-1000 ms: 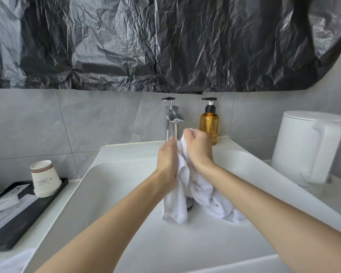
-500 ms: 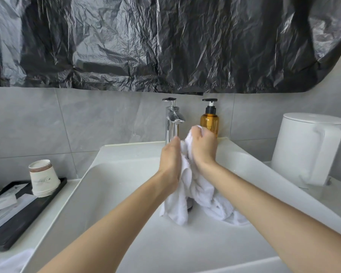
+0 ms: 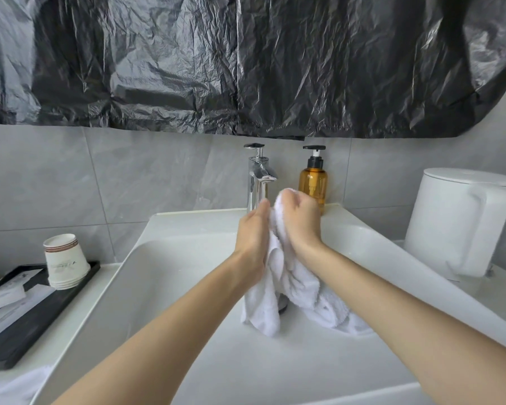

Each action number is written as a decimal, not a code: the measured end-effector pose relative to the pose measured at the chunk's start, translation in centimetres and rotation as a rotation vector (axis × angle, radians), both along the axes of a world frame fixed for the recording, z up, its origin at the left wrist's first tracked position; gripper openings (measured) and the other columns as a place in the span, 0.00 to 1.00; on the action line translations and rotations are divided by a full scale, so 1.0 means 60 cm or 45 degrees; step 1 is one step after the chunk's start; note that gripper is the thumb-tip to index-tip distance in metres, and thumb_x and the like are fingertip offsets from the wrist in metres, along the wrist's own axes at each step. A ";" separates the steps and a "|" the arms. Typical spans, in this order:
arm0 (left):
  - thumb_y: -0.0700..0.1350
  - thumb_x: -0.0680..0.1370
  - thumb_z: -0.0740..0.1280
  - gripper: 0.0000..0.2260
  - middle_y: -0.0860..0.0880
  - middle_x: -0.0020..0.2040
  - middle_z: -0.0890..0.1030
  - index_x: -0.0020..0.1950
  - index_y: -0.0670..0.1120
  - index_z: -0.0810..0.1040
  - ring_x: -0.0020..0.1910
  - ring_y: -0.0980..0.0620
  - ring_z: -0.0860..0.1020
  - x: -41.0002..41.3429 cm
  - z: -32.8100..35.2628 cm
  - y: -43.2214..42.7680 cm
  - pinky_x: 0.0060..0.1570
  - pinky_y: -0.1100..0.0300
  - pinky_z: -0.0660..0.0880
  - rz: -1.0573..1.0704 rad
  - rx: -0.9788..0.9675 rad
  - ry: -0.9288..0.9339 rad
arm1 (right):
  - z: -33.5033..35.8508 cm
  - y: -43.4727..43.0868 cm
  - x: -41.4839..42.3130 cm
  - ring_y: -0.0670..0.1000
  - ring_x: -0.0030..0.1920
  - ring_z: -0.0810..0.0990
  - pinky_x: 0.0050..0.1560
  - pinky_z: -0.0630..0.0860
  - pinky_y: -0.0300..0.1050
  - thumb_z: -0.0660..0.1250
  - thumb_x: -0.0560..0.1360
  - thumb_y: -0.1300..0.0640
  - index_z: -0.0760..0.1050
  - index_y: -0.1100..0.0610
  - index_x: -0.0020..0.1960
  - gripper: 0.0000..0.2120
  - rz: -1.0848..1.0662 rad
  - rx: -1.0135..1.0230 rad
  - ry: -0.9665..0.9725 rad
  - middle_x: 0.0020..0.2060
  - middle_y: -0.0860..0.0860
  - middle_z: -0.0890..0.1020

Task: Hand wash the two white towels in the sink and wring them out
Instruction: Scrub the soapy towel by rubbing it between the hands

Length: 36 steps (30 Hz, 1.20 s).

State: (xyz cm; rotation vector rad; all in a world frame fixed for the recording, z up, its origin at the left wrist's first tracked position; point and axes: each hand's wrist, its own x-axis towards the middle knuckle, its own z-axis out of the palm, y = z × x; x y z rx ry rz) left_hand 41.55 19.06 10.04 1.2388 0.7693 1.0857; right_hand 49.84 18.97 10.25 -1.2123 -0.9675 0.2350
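A white towel (image 3: 294, 290) is bunched between my two hands above the white sink (image 3: 170, 276), just in front of the chrome tap (image 3: 257, 176). My left hand (image 3: 253, 236) presses flat against its left side. My right hand (image 3: 300, 219) is closed in a fist around its top, with a bit of cloth poking out above the knuckles. The towel's loose ends hang down and rest on the sink floor, covering most of the drain. A second white cloth (image 3: 15, 387) lies at the bottom left corner on the counter, only partly in view.
An amber soap pump bottle (image 3: 313, 182) stands right of the tap. A white kettle (image 3: 462, 220) sits on the right counter. At left, a black tray (image 3: 27, 320) carries stacked paper cups (image 3: 65, 260) and packets. Black plastic sheeting (image 3: 246, 62) hangs over the wall above.
My right hand has slid up and a little to the right along the towel against my left hand, which stayed nearly still. The towel's hanging ends shifted slightly.
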 end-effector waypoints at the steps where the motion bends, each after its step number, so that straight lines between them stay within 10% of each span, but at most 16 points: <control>1: 0.50 0.84 0.57 0.18 0.45 0.33 0.80 0.43 0.41 0.78 0.32 0.51 0.80 0.003 -0.001 -0.002 0.32 0.64 0.75 -0.023 0.007 -0.007 | -0.001 0.002 0.005 0.44 0.25 0.61 0.34 0.61 0.43 0.58 0.75 0.65 0.62 0.54 0.26 0.20 -0.100 -0.003 0.038 0.20 0.45 0.64; 36: 0.52 0.84 0.55 0.21 0.49 0.23 0.76 0.35 0.44 0.73 0.27 0.53 0.77 -0.012 0.004 0.013 0.30 0.62 0.71 0.072 -0.274 -0.124 | -0.031 -0.026 -0.037 0.45 0.28 0.64 0.32 0.62 0.41 0.60 0.77 0.62 0.67 0.54 0.32 0.15 0.082 -0.089 -0.457 0.26 0.48 0.69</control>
